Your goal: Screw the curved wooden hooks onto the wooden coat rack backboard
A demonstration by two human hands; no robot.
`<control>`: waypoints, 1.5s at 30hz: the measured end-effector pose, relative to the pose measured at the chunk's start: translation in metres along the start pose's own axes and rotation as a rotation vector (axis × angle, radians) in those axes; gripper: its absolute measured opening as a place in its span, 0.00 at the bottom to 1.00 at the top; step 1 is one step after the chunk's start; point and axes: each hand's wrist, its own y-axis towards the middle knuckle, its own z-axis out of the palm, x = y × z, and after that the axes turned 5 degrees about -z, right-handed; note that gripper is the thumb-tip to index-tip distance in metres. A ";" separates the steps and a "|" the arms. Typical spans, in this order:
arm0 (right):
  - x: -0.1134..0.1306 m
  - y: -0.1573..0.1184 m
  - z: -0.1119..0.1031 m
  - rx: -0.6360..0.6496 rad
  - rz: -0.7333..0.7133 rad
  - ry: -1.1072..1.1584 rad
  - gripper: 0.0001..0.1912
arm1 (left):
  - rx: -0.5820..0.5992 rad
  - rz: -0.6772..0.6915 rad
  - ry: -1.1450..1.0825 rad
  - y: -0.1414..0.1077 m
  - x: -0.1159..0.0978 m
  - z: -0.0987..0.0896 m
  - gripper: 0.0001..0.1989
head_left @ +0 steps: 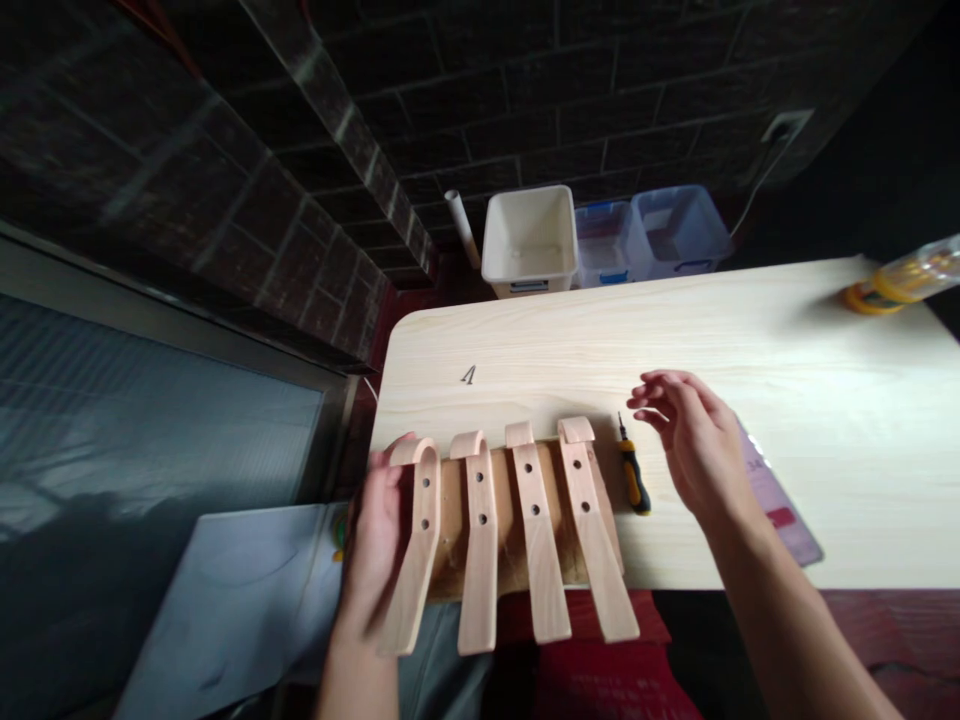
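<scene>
Pale wooden hooks, four in a row, lie across a brown board at the table's near edge, between a person's two hands.

Each hook shows two dark holes, its curled end pointing away and its flat end reaching past the table edge. The left hand is against the board's left end; the first hook partly covers its fingers, so how firmly they close cannot be told. The right hand hovers with fingers loosely bent, well parted from any grip, holding nothing. Between it and the board lies a black-and-yellow screwdriver, tip away; a phone lies beside the right wrist.
</scene>
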 end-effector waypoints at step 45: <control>0.004 0.002 0.009 0.068 0.089 -0.063 0.18 | 0.518 0.222 1.512 0.144 -0.093 0.118 0.11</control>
